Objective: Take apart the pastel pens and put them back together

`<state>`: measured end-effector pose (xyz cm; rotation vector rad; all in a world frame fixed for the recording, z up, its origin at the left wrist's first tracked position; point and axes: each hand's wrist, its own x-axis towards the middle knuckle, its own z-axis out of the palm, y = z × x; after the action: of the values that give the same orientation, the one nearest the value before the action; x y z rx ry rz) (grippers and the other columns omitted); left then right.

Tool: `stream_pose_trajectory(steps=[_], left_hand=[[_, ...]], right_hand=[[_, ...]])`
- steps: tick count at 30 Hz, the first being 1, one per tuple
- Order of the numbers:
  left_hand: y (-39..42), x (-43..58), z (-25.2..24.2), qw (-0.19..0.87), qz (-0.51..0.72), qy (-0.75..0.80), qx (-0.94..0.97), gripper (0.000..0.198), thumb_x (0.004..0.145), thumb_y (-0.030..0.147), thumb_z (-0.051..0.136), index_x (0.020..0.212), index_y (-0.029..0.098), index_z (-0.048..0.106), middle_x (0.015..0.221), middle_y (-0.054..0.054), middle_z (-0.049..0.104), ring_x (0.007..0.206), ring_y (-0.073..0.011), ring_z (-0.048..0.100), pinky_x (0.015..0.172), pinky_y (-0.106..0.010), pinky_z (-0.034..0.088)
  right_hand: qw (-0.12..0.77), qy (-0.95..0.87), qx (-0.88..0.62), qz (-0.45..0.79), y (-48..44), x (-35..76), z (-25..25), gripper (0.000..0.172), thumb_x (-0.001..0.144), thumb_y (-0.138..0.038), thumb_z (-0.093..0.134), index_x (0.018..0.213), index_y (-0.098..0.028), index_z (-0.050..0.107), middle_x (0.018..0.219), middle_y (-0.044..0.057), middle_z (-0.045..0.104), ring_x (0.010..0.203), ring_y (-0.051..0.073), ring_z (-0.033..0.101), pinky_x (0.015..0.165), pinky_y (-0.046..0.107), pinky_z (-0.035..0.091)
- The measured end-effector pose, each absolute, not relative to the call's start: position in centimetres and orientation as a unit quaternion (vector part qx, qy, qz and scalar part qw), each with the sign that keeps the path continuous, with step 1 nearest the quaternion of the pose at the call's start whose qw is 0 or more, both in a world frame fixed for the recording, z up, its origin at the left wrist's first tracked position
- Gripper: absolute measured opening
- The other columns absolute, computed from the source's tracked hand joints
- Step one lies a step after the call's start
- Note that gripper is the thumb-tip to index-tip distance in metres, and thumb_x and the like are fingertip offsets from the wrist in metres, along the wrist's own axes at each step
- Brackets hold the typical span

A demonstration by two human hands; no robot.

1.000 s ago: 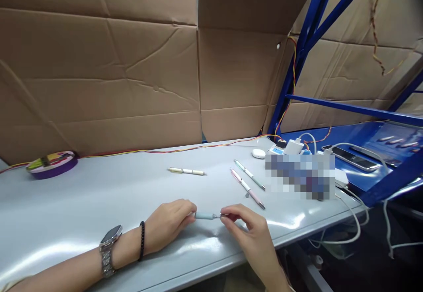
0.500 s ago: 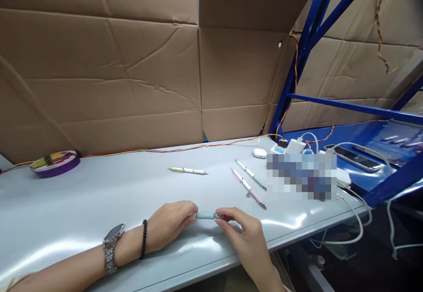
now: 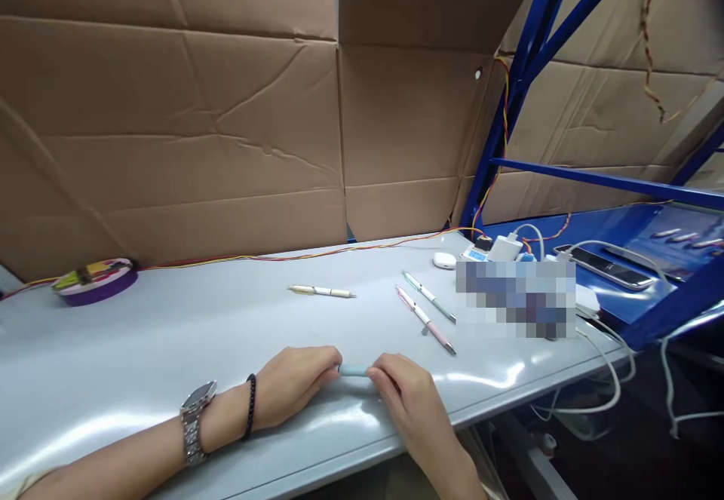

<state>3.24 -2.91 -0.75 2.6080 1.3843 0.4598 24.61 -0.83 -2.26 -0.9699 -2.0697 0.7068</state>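
A light blue pen [image 3: 354, 370] lies level between my two hands, just above the front part of the table [image 3: 215, 334]. My left hand [image 3: 297, 383] pinches its left end, which the fingers cover. On the other end, my right hand [image 3: 410, 398] has thumb and fingers closed, so the tip there is hidden. Only the blue barrel shows between them. Beyond the hands rest a cream pen [image 3: 322, 291], a pink and white pen [image 3: 425, 320] and a green and white pen [image 3: 428, 296].
A purple-rimmed round box [image 3: 96, 283] stands at the far left. At the right are a white earbud case [image 3: 444, 260], a charger [image 3: 505, 249], white cables and a blurred patch. Cardboard [image 3: 170, 108] walls the back; a blue metal frame [image 3: 512, 85] rises at the right.
My right hand's fingers have closed further over the right end of the pen, covering the silver tip that showed before. My left hand has hardly moved.
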Motion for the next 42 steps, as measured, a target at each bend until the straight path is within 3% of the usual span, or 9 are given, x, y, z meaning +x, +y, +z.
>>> stream_pose_trajectory(steps=[4, 9, 13, 17, 19, 27, 32, 38, 42], left_hand=[[-2.9, 3.2, -0.8, 0.089, 0.159, 0.466, 0.866, 0.039, 0.098, 0.038, 0.014, 0.089, 0.019, 0.047, 0.074, 0.000, 0.061, 0.060, -0.0140, 0.054, 0.056, -0.023, 0.040], [-2.8, 3.0, -0.9, 0.085, 0.159, 0.457, 0.871, 0.037, 0.098, 0.037, 0.015, 0.090, 0.020, 0.047, 0.075, 0.000, 0.061, 0.061, -0.0138, 0.054, 0.056, -0.023, 0.039], [-2.7, 3.1, -1.0, 0.070, 0.163, 0.441, 0.880, 0.039, 0.098, 0.039, 0.014, 0.088, 0.020, 0.047, 0.074, 0.000, 0.061, 0.060, -0.0136, 0.054, 0.055, -0.023, 0.038], [-2.8, 3.3, -0.7, 0.065, 0.157, 0.433, 0.885, 0.042, 0.098, 0.040, 0.013, 0.087, 0.019, 0.047, 0.073, 0.000, 0.060, 0.059, -0.0135, 0.054, 0.054, -0.023, 0.037], [-2.9, 3.3, -0.6, 0.065, 0.158, 0.431, 0.886, 0.043, 0.099, 0.040, 0.012, 0.087, 0.018, 0.047, 0.073, 0.000, 0.060, 0.058, -0.0132, 0.054, 0.053, -0.023, 0.037], [-2.8, 3.2, -0.7, 0.063, 0.157, 0.425, 0.889, 0.041, 0.099, 0.038, 0.014, 0.086, 0.018, 0.047, 0.073, -0.001, 0.061, 0.059, -0.0135, 0.054, 0.054, -0.023, 0.038], [-2.9, 3.2, -0.7, 0.049, 0.158, 0.412, 0.896, 0.041, 0.099, 0.037, 0.015, 0.085, 0.018, 0.048, 0.072, 0.000, 0.060, 0.058, -0.0131, 0.053, 0.053, -0.023, 0.036], [-2.8, 3.2, -0.7, 0.057, 0.176, 0.407, 0.894, 0.039, 0.099, 0.037, 0.015, 0.089, 0.018, 0.048, 0.073, 0.000, 0.061, 0.058, -0.0121, 0.054, 0.054, -0.022, 0.038], [-2.8, 3.2, -0.6, 0.049, 0.193, 0.402, 0.894, 0.043, 0.099, 0.039, 0.013, 0.089, 0.018, 0.049, 0.073, 0.000, 0.061, 0.058, -0.0121, 0.053, 0.054, -0.022, 0.037]], right_hand=[[0.403, -0.768, -0.345, 0.358, -1.0, 25.1, -2.2, 0.043, 0.084, -0.029, 0.056, 0.126, -0.024, 0.047, 0.097, 0.003, 0.065, 0.088, 0.019, 0.060, 0.081, 0.030, 0.047], [0.401, -0.765, -0.357, 0.357, -0.9, 25.2, -2.1, 0.012, 0.087, -0.024, 0.052, 0.089, -0.023, 0.064, 0.088, 0.002, 0.067, 0.081, 0.017, 0.061, 0.068, 0.026, 0.046], [0.358, -0.799, -0.390, 0.284, -0.9, 24.7, -1.9, 0.030, 0.091, -0.030, 0.044, 0.067, -0.020, 0.059, 0.063, 0.001, 0.059, 0.062, 0.016, 0.054, 0.057, 0.027, 0.040], [0.361, -0.795, -0.381, 0.305, -1.0, 24.7, -2.0, 0.019, 0.087, -0.032, 0.051, 0.101, -0.022, 0.060, 0.077, 0.001, 0.062, 0.071, 0.017, 0.057, 0.065, 0.027, 0.045], [0.372, -0.789, -0.356, 0.335, -1.0, 24.8, -2.2, 0.037, 0.083, -0.028, 0.058, 0.119, -0.025, 0.051, 0.092, 0.001, 0.064, 0.082, 0.016, 0.059, 0.074, 0.027, 0.047], [0.366, -0.799, -0.352, 0.321, -1.1, 24.7, -2.8, 0.012, 0.086, -0.028, 0.055, 0.091, -0.022, 0.065, 0.081, 0.001, 0.068, 0.073, 0.017, 0.061, 0.066, 0.025, 0.046], [0.313, -0.837, -0.406, 0.192, -1.1, 24.1, -2.7, 0.046, 0.093, -0.038, 0.039, 0.052, -0.020, 0.054, 0.048, 0.000, 0.049, 0.050, 0.015, 0.046, 0.050, 0.026, 0.032], [0.379, -0.792, -0.338, 0.339, -1.1, 25.0, -2.2, 0.037, 0.081, -0.034, 0.061, 0.116, -0.023, 0.054, 0.089, 0.002, 0.064, 0.075, 0.015, 0.057, 0.066, 0.025, 0.044], [0.407, -0.765, -0.329, 0.376, -1.1, 25.4, -2.2, 0.012, 0.083, -0.028, 0.059, 0.091, -0.022, 0.065, 0.083, 0.001, 0.066, 0.073, 0.014, 0.059, 0.062, 0.022, 0.044]])
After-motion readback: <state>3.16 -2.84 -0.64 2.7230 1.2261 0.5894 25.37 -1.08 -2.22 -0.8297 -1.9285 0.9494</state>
